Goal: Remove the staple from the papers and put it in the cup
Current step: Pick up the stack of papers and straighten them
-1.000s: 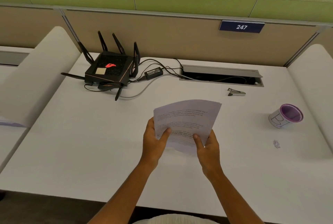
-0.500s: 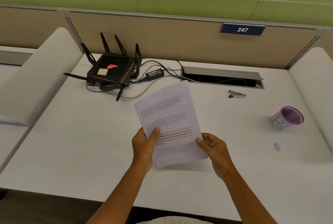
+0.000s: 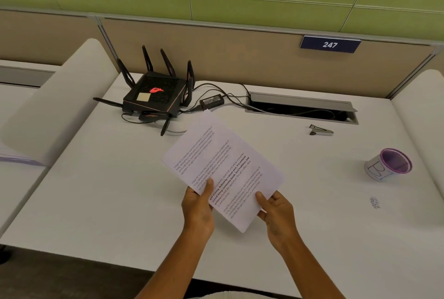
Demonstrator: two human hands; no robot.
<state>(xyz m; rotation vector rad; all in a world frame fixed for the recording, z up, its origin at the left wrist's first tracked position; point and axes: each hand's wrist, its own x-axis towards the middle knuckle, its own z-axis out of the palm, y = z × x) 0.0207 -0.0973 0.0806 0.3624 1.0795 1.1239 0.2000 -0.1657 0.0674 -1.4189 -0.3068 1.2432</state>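
— Above the white desk [image 3: 101,202], what have you got in your hands?

— Your left hand [image 3: 198,209] pinches the papers [image 3: 223,166] at their near left edge, thumb on the printed side and the other fingers hidden behind the sheet. Your right hand [image 3: 278,214] grips the near right edge the same way, thumb on top. The sheets are lifted off the desk and turned at a slant, their far corner pointing toward the black router [image 3: 155,98].

— Can you spot the staple?

— You cannot make it out; it is too small to tell on the page.

— And the cup?

— Your cup [image 3: 388,164] lies tipped on its side at the right of the desk, well apart from the papers, its purple-rimmed mouth facing right and up. A small metal staple remover [image 3: 321,130] sits on the desk beyond it, just in front of the open cable tray [image 3: 301,107]. On the desk nearer you than the cup there is a small dark smudge [image 3: 375,202]; what it is cannot be told.

— Anything else back there?

— A power adapter [image 3: 212,101] lies beside the router with its cords running into the tray, and a blue plate [image 3: 330,44] reading 247 hangs on the partition.
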